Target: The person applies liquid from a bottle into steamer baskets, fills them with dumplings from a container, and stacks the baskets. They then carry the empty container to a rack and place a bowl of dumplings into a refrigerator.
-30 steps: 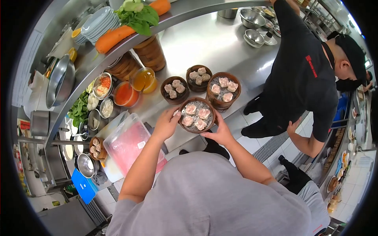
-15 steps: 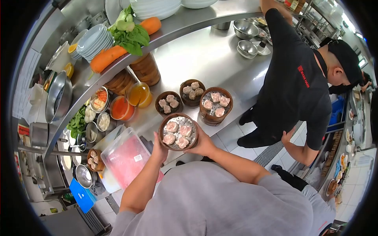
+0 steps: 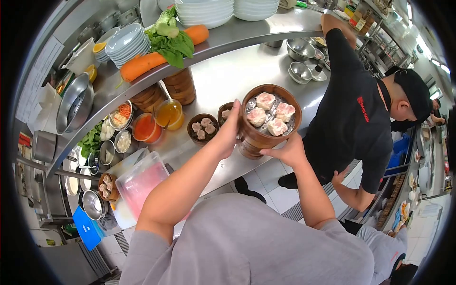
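Observation:
Both hands hold a round bamboo steamer basket (image 3: 260, 137) with several pleated dumplings (image 3: 265, 100) on a perforated liner. My left hand (image 3: 230, 127) presses along its left side, fingers pointing up. Low on its right side is my right hand (image 3: 288, 151), its thumb stretched beneath the basket. Another bamboo basket (image 3: 250, 150) stands on the counter directly below, mostly covered; whether the two touch, I cannot tell. Left of my left hand sits a smaller basket of dumplings (image 3: 203, 129). My left hand partly hides one more basket (image 3: 223, 109) behind it.
On the steel counter (image 3: 228, 71) stand orange and red sauce tubs (image 3: 147, 127) and a plastic box (image 3: 142, 183). The overhead shelf (image 3: 256, 31) carries stacked white bowls (image 3: 204, 12) and carrots (image 3: 141, 66). A co-worker in black (image 3: 346, 104) stands close on my right.
The held steamer basket has moved up and to the right, over the basket on the right of the counter. My hands have moved with it. The view has shifted slightly.

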A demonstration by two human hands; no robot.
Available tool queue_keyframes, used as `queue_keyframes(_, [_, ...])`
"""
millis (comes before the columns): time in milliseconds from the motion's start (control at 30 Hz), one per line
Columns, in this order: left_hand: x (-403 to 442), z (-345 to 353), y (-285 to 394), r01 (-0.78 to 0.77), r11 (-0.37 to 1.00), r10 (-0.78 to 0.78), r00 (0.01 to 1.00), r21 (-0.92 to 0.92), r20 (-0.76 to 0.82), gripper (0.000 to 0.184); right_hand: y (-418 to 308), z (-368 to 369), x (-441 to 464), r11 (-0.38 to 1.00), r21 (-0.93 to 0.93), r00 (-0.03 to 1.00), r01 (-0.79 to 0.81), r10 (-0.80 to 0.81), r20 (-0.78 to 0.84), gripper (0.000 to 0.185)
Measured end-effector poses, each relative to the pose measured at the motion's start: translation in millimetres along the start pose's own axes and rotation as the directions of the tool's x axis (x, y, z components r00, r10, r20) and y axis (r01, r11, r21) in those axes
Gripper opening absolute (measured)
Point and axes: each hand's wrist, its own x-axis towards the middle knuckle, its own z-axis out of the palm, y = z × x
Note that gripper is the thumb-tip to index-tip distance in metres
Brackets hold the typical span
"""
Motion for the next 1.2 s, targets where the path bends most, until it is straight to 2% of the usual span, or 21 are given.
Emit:
queue_keyframes(33, [9.0, 4.7, -1.1, 0.004, 1.000, -0.004, 0.999, -0.015, -0.037, 0.110, 5.6, -2.1, 2.9, 0.999, -0.019, 0.999, -0.029, 0.029, -0.015, 0.106])
queue_keyframes(133, [12.3, 13.2, 2.6, -0.001, 0.999, 0.002, 1.000, 0.033, -0.018, 0.110, 26.7, 0.0, 8.3, 0.998, 0.004, 0.998, -0.060, 0.060, -0.017, 0.109])
queue_keyframes(167, [16.3, 15.1, 0.2, 0.032, 0.999, -0.029, 0.996, 0.026, -0.087, 0.107, 33.2, 1.5, 8.2, 0.995, 0.041, 0.996, -0.092, 0.092, -0.007, 0.113])
queue_keyframes(333, [30.4, -2.9, -16.0, -0.026, 0.999, 0.026, 1.000, 0.022, -0.012, 0.100, 51.6, 10.9, 7.8, 0.976, 0.170, 0.990, -0.133, 0.138, -0.016, 0.121])
queue_keyframes(400, [37.9, -6.2, -24.5, -0.043, 0.999, 0.043, 0.999, -0.001, 0.004, 0.098, 66.4, 21.5, 8.0, 0.961, 0.278, 0.997, 0.005, 0.017, -0.079, 0.127])
queue_keyframes(467, [40.3, -3.9, -35.1, -0.138, 0.989, 0.141, 0.988, -0.053, 0.054, 0.097, 74.4, 27.8, 4.5, 0.962, 0.269, 0.998, 0.049, -0.040, -0.040, 0.134])
queue_keyframes(533, [47.9, 0.2, -49.0, -0.141, 0.986, 0.143, 0.990, -0.094, 0.011, 0.102, 77.5, 31.5, 3.7, 0.990, 0.139, 0.989, 0.040, -0.020, -0.146, 0.139])
queue_keyframes(567, [56.5, 2.9, -55.2, -0.186, 0.980, 0.187, 0.982, -0.076, 0.006, 0.105, 87.9, 28.2, 6.4, 0.991, 0.130, 0.992, 0.028, -0.011, -0.129, 0.141])
queue_keyframes(600, [65.5, 4.3, -63.1, -0.223, 0.973, 0.224, 0.975, -0.057, 0.005, 0.108, 85.7, 23.7, 7.4, 0.990, 0.144, 0.988, -0.008, 0.030, -0.151, 0.139])
queue_keyframes(667, [77.4, 9.3, -58.0, -0.238, 0.969, 0.240, 0.970, -0.068, 0.022, 0.111, 104.2, 15.0, 18.1, 0.992, 0.121, 0.982, 0.022, 0.001, -0.189, 0.136])
queue_keyframes(733, [93.3, 10.7, -54.9, -0.268, 0.963, 0.265, 0.959, 0.021, 0.098, 0.111, 112.6, 5.8, 33.6, 0.991, 0.137, 0.982, 0.014, 0.012, -0.191, 0.134])
queue_keyframes(800, [96.2, 5.9, -52.9, -0.207, 0.977, 0.206, 0.978, -0.060, -0.025, 0.105, 126.5, -4.1, 54.2, 0.997, 0.071, 0.986, 0.025, -0.013, -0.165, 0.132])
queue_keyframes(833, [98.4, -3.7, -57.2, -0.197, 0.980, 0.194, 0.978, -0.034, -0.075, 0.101, 116.7, -5.4, 64.2, 0.987, 0.154, 0.985, 0.043, -0.016, -0.172, 0.129])
queue_keyframes(867, [98.4, -16.7, -60.5, -0.185, 0.983, 0.183, 0.975, -0.007, -0.129, 0.097, 120.8, -6.7, 75.8, 0.988, 0.153, 0.986, 0.038, -0.012, -0.164, 0.129])
queue_keyframes(933, [82.2, -40.3, -64.5, -0.169, 0.986, 0.167, 0.978, 0.002, -0.128, 0.093, 129.6, -4.0, 101.0, 0.974, 0.196, 0.978, 0.117, -0.078, -0.194, 0.127])
queue_keyframes(1067, [21.1, -81.9, -92.7, -0.152, 0.988, 0.150, 0.972, 0.003, -0.182, 0.083, 139.4, 1.5, 154.6, 0.964, 0.187, 0.969, 0.189, -0.152, -0.195, 0.127])
queue_keyframes(1133, [-23.2, -93.3, -109.0, -0.200, 0.980, 0.197, 0.945, 0.014, -0.262, 0.078, 147.1, 3.5, 182.7, 0.965, 0.167, 0.970, 0.204, -0.177, -0.164, 0.129])
queue_keyframes(1200, [-68.7, -103.4, -124.9, -0.246, 0.969, 0.225, 0.907, -0.014, -0.354, 0.075, 146.4, 9.0, 210.3, 0.948, 0.224, 0.971, 0.225, -0.201, -0.126, 0.131])
